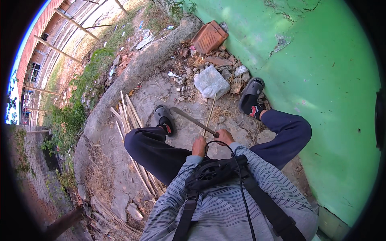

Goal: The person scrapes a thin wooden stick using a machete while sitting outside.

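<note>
My right hand (225, 137) is closed round the handle of a machete (190, 119). Its long dark blade slants away to the far left, the tip near my left shoe. Close beside it, my left hand (199, 146) grips a thin bamboo strip (210, 114). The strip points away from me, crosses close to the blade, and its far end meets a large whitish stone (212, 82). A pile of split bamboo strips (129, 115) lies on the ground at my left, partly hidden under my left leg.
A green wall (321, 100) rises close on my right. Ahead lie rubble and a broken orange clay block (210, 37). A low rough concrete ledge (140, 60) curves along the left, with green plants (68, 120) beyond. My shoes rest on the cracked ground either side of the stone.
</note>
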`<state>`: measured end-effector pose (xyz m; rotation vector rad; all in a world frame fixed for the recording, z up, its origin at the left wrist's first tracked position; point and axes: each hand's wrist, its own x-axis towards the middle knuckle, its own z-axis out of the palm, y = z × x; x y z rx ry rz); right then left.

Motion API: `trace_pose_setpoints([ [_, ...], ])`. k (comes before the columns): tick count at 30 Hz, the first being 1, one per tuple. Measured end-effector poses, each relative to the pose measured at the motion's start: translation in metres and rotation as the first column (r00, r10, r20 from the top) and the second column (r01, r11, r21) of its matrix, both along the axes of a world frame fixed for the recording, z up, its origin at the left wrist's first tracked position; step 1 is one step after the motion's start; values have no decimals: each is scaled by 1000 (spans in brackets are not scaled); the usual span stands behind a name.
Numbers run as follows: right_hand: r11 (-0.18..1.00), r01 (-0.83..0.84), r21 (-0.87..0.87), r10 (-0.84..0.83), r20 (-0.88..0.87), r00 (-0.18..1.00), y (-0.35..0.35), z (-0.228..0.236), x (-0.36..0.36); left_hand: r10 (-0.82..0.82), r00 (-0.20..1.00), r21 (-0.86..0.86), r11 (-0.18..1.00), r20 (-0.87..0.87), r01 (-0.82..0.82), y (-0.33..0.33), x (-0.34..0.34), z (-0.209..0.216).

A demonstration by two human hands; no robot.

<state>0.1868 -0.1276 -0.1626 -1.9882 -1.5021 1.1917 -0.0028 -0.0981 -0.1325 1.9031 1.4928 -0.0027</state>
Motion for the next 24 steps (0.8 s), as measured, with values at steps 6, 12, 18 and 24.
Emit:
trace_pose_setpoints([
  [6, 993, 60, -103, -70, -96, 993, -6, -17, 8, -110, 991, 20, 993, -73, 112, -11, 2, -11],
  [12, 971, -204, -124, 199, -54, 979, -13, -21, 1, -147, 985, -47, 989, -94, 143, -21, -2, -36],
  [18, 982, 83, -170, -95, -63, 993, -7, -41, 12, -180, 979, 16, 983, -98, 182, -26, -6, -78],
  [24, 973, -229, -16, 221, -201, 954, -21, -19, 5, -169, 982, -6, 986, -86, 169, -29, 0, -67],
])
